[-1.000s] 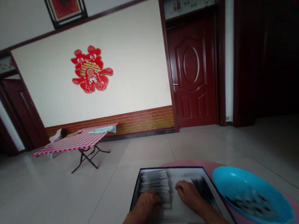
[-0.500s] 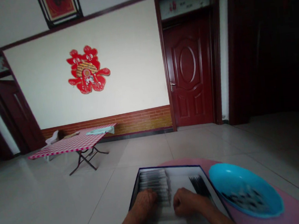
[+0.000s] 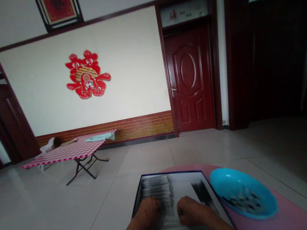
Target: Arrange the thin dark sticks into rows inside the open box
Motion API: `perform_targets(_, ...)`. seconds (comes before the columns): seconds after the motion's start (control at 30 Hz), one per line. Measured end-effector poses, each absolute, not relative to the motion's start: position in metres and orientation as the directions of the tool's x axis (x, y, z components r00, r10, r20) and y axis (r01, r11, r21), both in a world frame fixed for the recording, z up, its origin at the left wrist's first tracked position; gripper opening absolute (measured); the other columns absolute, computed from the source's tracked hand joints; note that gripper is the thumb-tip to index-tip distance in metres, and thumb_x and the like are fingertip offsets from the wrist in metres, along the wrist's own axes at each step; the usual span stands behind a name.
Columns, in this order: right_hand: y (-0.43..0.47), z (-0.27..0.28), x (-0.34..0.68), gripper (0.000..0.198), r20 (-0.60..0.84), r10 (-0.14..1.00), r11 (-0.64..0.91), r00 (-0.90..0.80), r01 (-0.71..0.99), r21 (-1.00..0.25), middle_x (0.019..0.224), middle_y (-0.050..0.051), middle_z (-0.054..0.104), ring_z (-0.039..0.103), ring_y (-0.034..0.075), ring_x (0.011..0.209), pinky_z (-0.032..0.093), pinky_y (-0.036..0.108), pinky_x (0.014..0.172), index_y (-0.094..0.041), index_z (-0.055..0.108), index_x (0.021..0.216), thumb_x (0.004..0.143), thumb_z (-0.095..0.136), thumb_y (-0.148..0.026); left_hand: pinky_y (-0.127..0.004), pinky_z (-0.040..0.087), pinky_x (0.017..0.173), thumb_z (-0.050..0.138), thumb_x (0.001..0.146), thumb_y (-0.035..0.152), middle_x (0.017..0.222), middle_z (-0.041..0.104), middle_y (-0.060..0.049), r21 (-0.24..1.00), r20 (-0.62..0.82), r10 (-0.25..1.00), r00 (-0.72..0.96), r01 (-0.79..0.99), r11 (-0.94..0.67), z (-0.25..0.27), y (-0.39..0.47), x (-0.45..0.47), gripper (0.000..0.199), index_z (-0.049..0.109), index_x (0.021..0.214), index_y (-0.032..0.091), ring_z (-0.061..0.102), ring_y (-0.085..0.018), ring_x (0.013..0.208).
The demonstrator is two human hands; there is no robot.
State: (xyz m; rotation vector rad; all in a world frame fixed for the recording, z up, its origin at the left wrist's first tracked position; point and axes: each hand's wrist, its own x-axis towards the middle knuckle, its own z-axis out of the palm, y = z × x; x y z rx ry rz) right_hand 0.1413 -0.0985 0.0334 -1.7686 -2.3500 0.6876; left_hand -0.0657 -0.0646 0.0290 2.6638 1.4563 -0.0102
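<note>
A shallow box (image 3: 177, 179) with a dark blue rim and pale inside lies before me. Along its left side is a row of slim, clear-looking sticks (image 3: 156, 185); their exact kind is blurred. My left hand (image 3: 148, 211) rests over that row with its fingers curled in. Across a small gap, my right hand (image 3: 190, 211) is closed too, low over the middle of the box. What either hand pinches, if anything, is hidden. A bundle of thin black sticks (image 3: 203, 193) lies to the right of my right hand, inside the box.
Right of the box, a blue oval basin (image 3: 224, 177) holds small black and whitish pieces. Both stand on a pink round tabletop (image 3: 284, 207). Farther off on the tiled floor is a folding table (image 3: 72, 148) with a checked cover. A closed red door (image 3: 189, 79) is in the back wall.
The view has shifted slightly, so the basin and room appear a little farther left. Both hands stay over the box, closed, with only slight movement.
</note>
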Motion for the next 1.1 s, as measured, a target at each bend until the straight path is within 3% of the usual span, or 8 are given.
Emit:
perform_targets(0.27, -0.095, 0.038, 0.174, 0.031, -0.017, 0.935, 0.302, -0.354, 0.823, -0.482, 0.078, 0.007, 0.077, 0.068, 0.018, 0.072, 0.043, 0.022, 0.061, -0.018, 0.078, 0.077, 0.065, 0.05, -0.012, -0.034, 0.044, 0.083, 0.05, 0.076, 0.011, 0.085, 0.07, -0.007, 0.283, 0.048, 0.866, 0.497, 0.825, -0.489, 0.027, -0.059, -0.076, 0.021, 0.069, 0.08, 0.017, 0.064, -0.024, 0.087)
perform_targets(0.4, -0.086, 0.036, 0.18, 0.027, 0.102, 0.953, 0.291, -0.286, 0.767, -0.572, 0.079, 0.006, 0.075, 0.066, 0.018, 0.075, 0.042, 0.023, 0.064, -0.015, 0.075, 0.08, 0.07, 0.05, -0.017, -0.028, 0.045, 0.069, 0.051, 0.081, 0.024, 0.067, 0.063, -0.001, 0.471, 0.091, 0.87, 0.484, 0.749, -0.466, 0.029, -0.057, -0.068, 0.022, 0.067, 0.069, 0.017, 0.061, -0.019, 0.071)
perform_targets(0.57, -0.079, 0.032, 0.155, 0.02, 0.202, 0.961, 0.276, -0.189, 0.665, -0.694, 0.073, 0.003, 0.071, 0.062, 0.016, 0.072, 0.04, 0.023, 0.062, -0.014, 0.071, 0.077, 0.072, 0.051, -0.017, -0.023, 0.046, 0.057, 0.025, 0.094, 0.051, 0.077, 0.065, -0.002, 0.731, 0.194, 0.916, 0.351, 0.572, -0.373, 0.022, -0.048, -0.029, 0.054, 0.065, 0.099, 0.015, 0.06, -0.015, 0.068)
perform_targets(0.67, -0.078, 0.027, 0.137, 0.02, 0.205, 0.971, 0.239, -0.126, 0.599, -0.764, 0.075, 0.003, 0.071, 0.062, 0.016, 0.071, 0.041, 0.022, 0.061, -0.014, 0.069, 0.081, 0.075, 0.05, -0.017, -0.025, 0.049, 0.058, 0.023, 0.093, 0.059, 0.077, 0.067, -0.005, 0.856, 0.27, 0.953, 0.14, 0.418, -0.304, 0.019, -0.036, -0.002, 0.061, 0.064, 0.099, 0.014, 0.064, -0.017, 0.069)
perform_targets(0.77, -0.077, 0.021, 0.138, 0.025, 0.207, 0.968, 0.249, -0.144, 0.662, -0.707, 0.084, 0.005, 0.073, 0.065, 0.018, 0.08, 0.045, 0.023, 0.068, -0.014, 0.07, 0.087, 0.077, 0.047, -0.013, -0.031, 0.052, 0.068, 0.025, 0.094, 0.054, 0.081, 0.069, -0.009, 0.842, 0.32, 0.946, 0.059, 0.44, -0.312, 0.016, -0.025, 0.015, 0.056, 0.065, 0.095, 0.014, 0.066, -0.021, 0.076)
perform_targets(0.9, -0.079, 0.01, 0.166, 0.039, 0.192, 0.981, 0.055, 0.025, 0.914, -0.402, 0.112, 0.018, 0.069, 0.062, 0.026, 0.108, 0.043, 0.032, 0.092, -0.012, 0.069, 0.105, 0.078, 0.043, -0.003, -0.041, 0.044, 0.095, 0.033, 0.092, 0.03, 0.112, 0.066, -0.016, 0.737, 0.428, 0.903, 0.038, 0.563, -0.373, 0.008, -0.022, 0.022, 0.039, 0.061, 0.114, 0.014, 0.059, -0.027, 0.109)
perform_targets(1.0, -0.083, 0.003, 0.183, 0.047, 0.137, 0.985, -0.057, 0.105, 0.946, -0.319, 0.125, 0.027, 0.06, 0.056, 0.034, 0.119, 0.041, 0.042, 0.097, -0.006, 0.067, 0.111, 0.076, 0.037, 0.003, -0.041, 0.046, 0.096, 0.031, 0.09, 0.018, 0.113, 0.067, -0.016, 0.569, 0.487, 0.863, 0.134, 0.701, -0.43, 0.0, -0.025, 0.022, 0.04, 0.059, 0.12, 0.013, 0.06, -0.027, 0.11)
perform_targets(1.1, -0.087, -0.003, 0.184, 0.054, 0.08, 0.992, -0.07, 0.094, 0.963, -0.262, 0.133, 0.022, 0.056, 0.052, 0.032, 0.125, 0.041, 0.043, 0.1, -0.01, 0.064, 0.119, 0.075, 0.037, 0.005, -0.04, 0.049, 0.093, 0.031, 0.091, 0.015, 0.111, 0.068, -0.017, 0.492, 0.501, 0.848, 0.174, 0.749, -0.444, -0.005, -0.026, 0.022, 0.04, 0.059, 0.12, 0.013, 0.062, -0.026, 0.107)
